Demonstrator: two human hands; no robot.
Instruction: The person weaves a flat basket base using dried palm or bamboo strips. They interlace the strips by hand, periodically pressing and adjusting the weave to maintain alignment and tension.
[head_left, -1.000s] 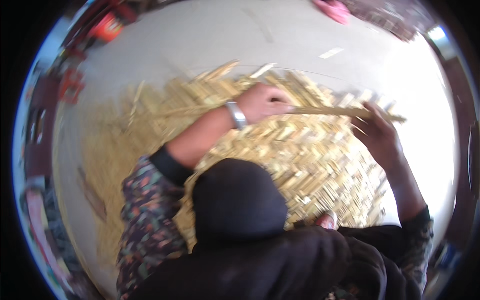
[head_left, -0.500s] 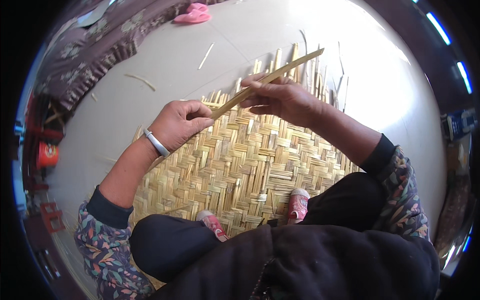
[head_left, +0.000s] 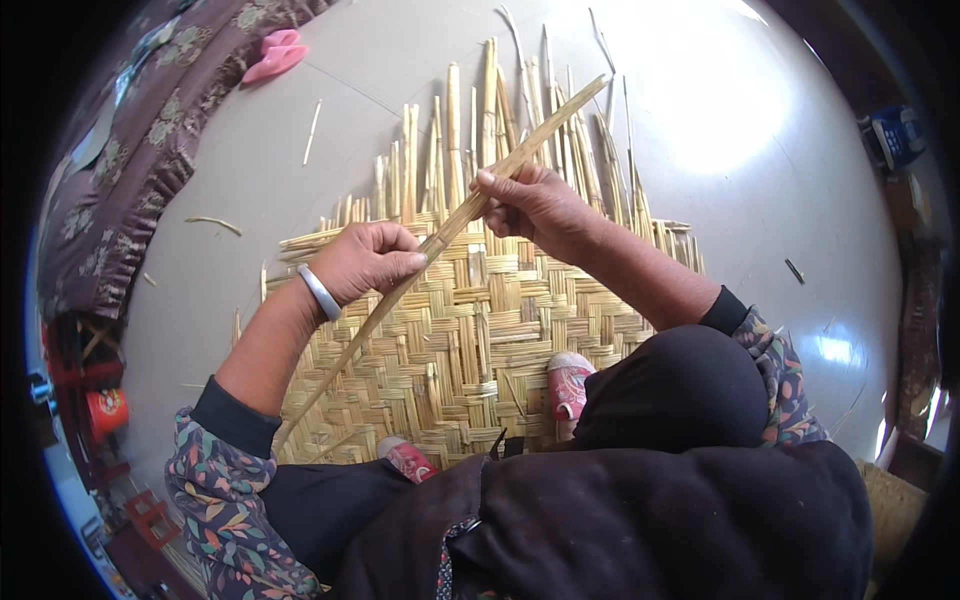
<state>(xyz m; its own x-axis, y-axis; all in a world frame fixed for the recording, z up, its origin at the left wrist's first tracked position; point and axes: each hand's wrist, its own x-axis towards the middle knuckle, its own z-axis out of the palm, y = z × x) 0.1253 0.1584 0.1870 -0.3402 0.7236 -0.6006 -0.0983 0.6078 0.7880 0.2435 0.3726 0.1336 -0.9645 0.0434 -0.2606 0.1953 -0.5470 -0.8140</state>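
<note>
Underneath, woven bamboo mat (head_left: pixel 470 330) covers grey floor (head_left: pixel 260 170).

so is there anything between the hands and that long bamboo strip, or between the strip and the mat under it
Nothing visible. The left hand and right hand both already grip the long bamboo strip, held slanted above the woven mat. Only open air shows between strip and mat.

woven mat's (head_left: pixel 470 330) near edge hidden beneath the person's knees (head_left: pixel 670 400)
</note>
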